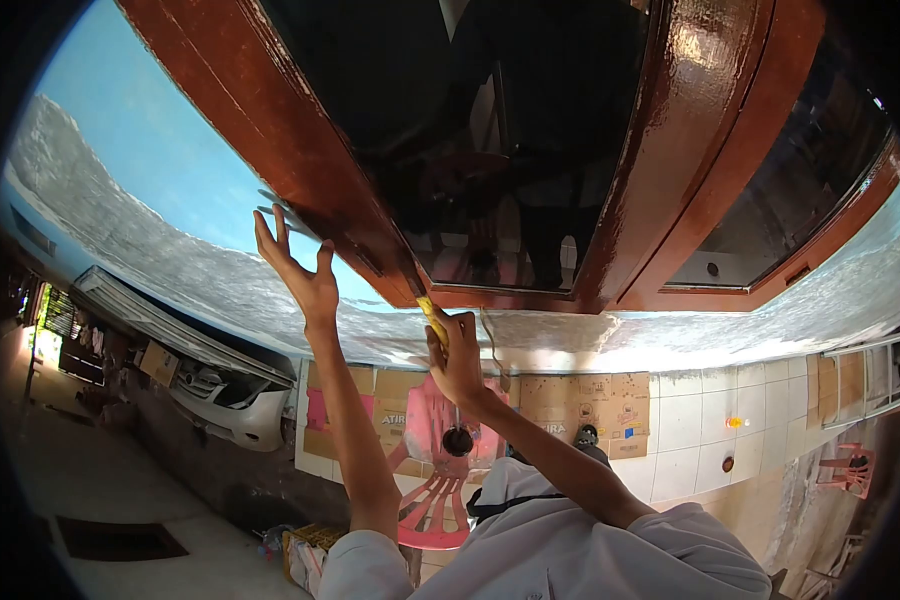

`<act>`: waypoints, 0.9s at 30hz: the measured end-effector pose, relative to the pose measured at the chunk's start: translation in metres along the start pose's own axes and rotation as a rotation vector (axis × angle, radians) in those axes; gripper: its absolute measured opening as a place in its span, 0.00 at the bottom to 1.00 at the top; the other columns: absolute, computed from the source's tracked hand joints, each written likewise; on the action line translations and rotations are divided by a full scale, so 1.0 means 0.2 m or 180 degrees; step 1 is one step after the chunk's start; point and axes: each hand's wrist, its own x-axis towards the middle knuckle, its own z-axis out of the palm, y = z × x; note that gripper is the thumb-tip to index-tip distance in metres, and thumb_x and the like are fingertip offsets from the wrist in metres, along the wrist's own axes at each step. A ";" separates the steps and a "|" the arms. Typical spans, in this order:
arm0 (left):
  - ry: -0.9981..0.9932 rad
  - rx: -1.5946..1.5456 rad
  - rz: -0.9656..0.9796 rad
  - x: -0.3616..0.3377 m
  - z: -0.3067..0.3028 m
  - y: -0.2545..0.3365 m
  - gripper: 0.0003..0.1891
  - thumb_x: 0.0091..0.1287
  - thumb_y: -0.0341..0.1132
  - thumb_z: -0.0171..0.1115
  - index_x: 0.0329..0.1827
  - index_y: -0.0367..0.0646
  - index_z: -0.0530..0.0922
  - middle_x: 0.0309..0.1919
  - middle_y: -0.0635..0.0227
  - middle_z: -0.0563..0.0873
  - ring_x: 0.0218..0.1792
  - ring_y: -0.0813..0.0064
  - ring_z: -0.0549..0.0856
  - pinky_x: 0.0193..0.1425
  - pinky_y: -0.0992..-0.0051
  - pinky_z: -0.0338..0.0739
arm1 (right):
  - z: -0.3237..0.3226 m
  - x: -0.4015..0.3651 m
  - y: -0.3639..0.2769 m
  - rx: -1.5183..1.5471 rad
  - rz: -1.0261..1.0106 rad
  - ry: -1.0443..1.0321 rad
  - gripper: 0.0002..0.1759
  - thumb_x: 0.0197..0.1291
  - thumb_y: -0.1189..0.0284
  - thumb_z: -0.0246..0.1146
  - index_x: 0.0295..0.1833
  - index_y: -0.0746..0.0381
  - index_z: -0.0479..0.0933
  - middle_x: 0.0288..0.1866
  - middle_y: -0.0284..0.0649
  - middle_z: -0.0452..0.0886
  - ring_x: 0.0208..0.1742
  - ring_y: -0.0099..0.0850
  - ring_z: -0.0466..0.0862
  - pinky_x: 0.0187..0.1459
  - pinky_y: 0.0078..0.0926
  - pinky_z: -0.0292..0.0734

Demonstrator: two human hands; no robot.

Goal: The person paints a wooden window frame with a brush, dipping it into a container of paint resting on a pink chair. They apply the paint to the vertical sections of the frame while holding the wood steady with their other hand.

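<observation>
My right hand is closed around the yellow handle of a paintbrush. Its dark bristles lie against the lower corner of the reddish-brown window frame, which looks glossy. To the left, my left hand is raised with fingers spread, close to the blue wall beside the frame's outer edge, and holds nothing. Below my hands, a small container with dark contents stands on a pink plastic chair.
Flattened cardboard covers part of the white tiled floor along the wall. A white car stands to the left. A second pink chair is at far right. Dark glass fills the window.
</observation>
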 end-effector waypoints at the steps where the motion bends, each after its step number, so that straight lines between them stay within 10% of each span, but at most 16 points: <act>1: 0.0001 -0.0030 -0.0019 0.00 0.00 0.00 0.54 0.58 0.25 0.68 0.84 0.50 0.43 0.79 0.48 0.51 0.78 0.51 0.64 0.79 0.48 0.53 | 0.01 0.02 -0.02 0.0092 -0.0041 0.0035 0.24 0.65 0.83 0.62 0.66 0.61 0.72 0.44 0.48 0.68 0.36 0.40 0.77 0.35 0.36 0.75; 13: -0.0038 0.0048 0.0083 0.00 -0.02 -0.02 0.52 0.62 0.31 0.70 0.84 0.46 0.42 0.78 0.47 0.50 0.77 0.49 0.65 0.79 0.48 0.51 | 0.02 -0.04 0.02 -0.0115 0.0228 0.0011 0.22 0.66 0.81 0.62 0.65 0.63 0.72 0.43 0.48 0.70 0.37 0.43 0.76 0.38 0.38 0.75; 27: 0.0026 -0.0167 -0.0047 0.02 -0.03 0.03 0.54 0.53 0.19 0.65 0.83 0.40 0.45 0.77 0.49 0.51 0.77 0.49 0.64 0.78 0.53 0.56 | -0.24 0.68 -0.85 0.0028 -0.1319 0.0530 0.19 0.64 0.80 0.65 0.61 0.65 0.75 0.44 0.50 0.72 0.36 0.40 0.82 0.34 0.33 0.79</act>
